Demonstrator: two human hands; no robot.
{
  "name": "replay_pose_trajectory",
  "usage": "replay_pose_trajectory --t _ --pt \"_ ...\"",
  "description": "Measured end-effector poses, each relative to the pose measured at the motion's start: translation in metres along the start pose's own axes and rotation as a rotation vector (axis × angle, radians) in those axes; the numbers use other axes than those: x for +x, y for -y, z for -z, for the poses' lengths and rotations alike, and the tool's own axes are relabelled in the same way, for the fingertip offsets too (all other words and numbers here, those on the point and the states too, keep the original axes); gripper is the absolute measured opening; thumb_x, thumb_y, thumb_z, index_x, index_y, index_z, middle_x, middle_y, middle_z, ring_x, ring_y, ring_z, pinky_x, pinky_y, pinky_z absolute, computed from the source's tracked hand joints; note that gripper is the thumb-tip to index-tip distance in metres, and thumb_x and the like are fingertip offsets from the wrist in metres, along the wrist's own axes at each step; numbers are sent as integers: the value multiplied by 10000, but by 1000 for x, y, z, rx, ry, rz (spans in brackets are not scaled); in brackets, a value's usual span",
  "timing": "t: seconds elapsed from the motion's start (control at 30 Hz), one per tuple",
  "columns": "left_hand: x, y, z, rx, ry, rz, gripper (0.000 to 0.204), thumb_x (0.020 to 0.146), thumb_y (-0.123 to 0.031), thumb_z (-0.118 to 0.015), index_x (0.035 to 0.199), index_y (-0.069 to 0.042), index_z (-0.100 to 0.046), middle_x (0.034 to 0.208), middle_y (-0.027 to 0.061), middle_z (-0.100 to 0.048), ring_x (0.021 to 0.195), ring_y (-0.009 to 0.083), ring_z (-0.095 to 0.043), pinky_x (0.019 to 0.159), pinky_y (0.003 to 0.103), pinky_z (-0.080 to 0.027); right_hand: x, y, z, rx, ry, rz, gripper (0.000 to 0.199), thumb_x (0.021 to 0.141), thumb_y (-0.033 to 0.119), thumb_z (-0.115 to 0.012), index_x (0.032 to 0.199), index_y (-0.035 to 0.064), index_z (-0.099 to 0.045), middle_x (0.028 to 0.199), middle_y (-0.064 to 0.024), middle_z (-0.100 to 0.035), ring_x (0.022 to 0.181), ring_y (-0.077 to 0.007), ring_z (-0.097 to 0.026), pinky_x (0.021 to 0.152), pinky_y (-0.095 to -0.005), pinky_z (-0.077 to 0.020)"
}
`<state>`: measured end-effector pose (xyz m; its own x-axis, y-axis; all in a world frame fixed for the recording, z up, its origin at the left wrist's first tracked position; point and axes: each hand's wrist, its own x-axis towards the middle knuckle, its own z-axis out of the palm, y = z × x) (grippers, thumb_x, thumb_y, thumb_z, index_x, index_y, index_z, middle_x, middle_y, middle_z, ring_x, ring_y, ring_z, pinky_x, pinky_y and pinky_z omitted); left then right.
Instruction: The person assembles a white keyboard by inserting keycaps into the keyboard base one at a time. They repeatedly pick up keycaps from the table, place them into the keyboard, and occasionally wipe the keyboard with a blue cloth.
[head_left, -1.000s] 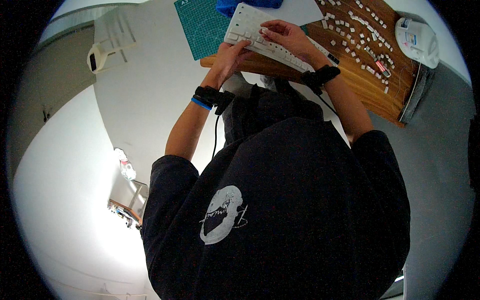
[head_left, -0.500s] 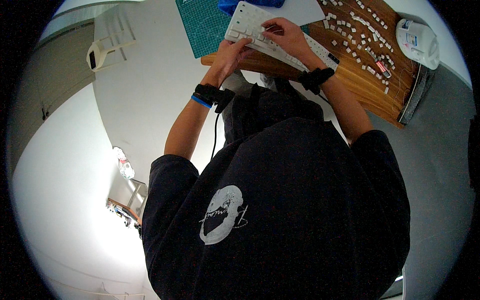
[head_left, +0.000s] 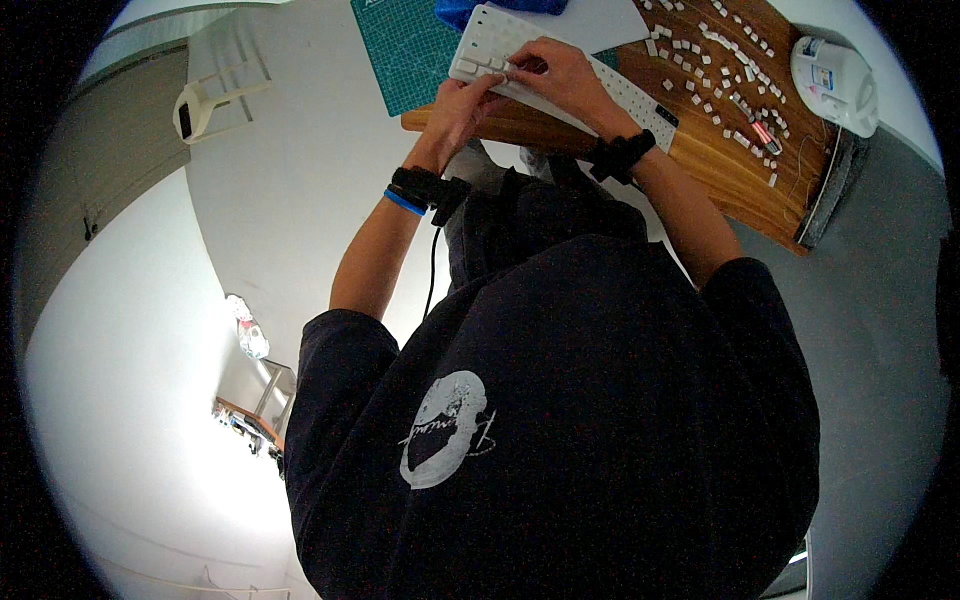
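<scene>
A white keyboard [head_left: 632, 107] slants across the table's near edge, with some keys on its left part and bare sockets toward its right. My left hand [head_left: 462, 108] is closed on its near left edge, thumb on top by the keys and the other fingers mostly hidden. Over the keys, my right hand [head_left: 566, 76] has thumb and forefinger pinched together beside the left thumb. Whatever sits between those fingertips is too small to tell. Several loose white keycaps [head_left: 702, 85] lie scattered on the wooden table [head_left: 722, 172] to the right.
A green cutting mat [head_left: 400, 60] lies at the left, with a blue cloth [head_left: 540, 5] at the far edge. Among the keycaps rests a red and silver tool-like item [head_left: 767, 138]. A white jug [head_left: 838, 85] stands at the right. A pale chair [head_left: 195, 110] is off to the left.
My right hand has shifted left and slightly nearer along the keyboard, its fingertips now close to my left thumb. The left hand and keyboard look almost unmoved.
</scene>
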<state>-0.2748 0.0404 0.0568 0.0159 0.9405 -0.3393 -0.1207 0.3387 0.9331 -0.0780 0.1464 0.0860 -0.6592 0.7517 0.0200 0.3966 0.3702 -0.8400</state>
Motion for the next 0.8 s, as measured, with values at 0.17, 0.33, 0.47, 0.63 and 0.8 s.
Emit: replay_pose_trajectory --t 0.17,0.33,0.47,0.63,0.8 --pt "2 -21 -9 -147 -87 190 455 864 -22 -684 1311 -62 -610 1204 165 -693 1009 303 -707 860 368 -580 4 3 1 -129 69 -56 210 923 213 -718 1057 52 -700 1032 -93 -676 912 -219 -684 813 -324 -567" --pt "0 -10 -2 83 -62 57 460 878 -57 -687 1329 -118 -613 1207 140 -696 970 291 -710 842 367 -591 10 8 4 -177 118 -19 198 918 207 -719 1028 44 -700 986 -110 -676 890 -244 -682 795 -350 -563" --pt "-1 -3 0 109 -53 48 481 879 -110 -701 1347 -169 -606 1202 136 -701 940 318 -717 818 397 -598 14 12 4 -201 146 0 195 911 210 -721 995 36 -701 966 -123 -679 881 -263 -680 784 -369 -560" --pt "3 21 12 297 44 -141 496 868 -130 -708 1348 -195 -602 1162 142 -713 947 339 -715 807 409 -599 11 4 -5 -198 90 41 168 867 215 -713 970 83 -705 964 -139 -660 943 -340 -639 861 -439 -523" --pt "1 -5 -5 -148 -120 183 345 902 -132 -720 1201 17 -636 1153 138 -673 960 239 -691 766 312 -616 9 -2 -11 -269 80 142 126 874 188 -684 965 106 -709 986 -125 -660 965 -332 -643 875 -436 -528"
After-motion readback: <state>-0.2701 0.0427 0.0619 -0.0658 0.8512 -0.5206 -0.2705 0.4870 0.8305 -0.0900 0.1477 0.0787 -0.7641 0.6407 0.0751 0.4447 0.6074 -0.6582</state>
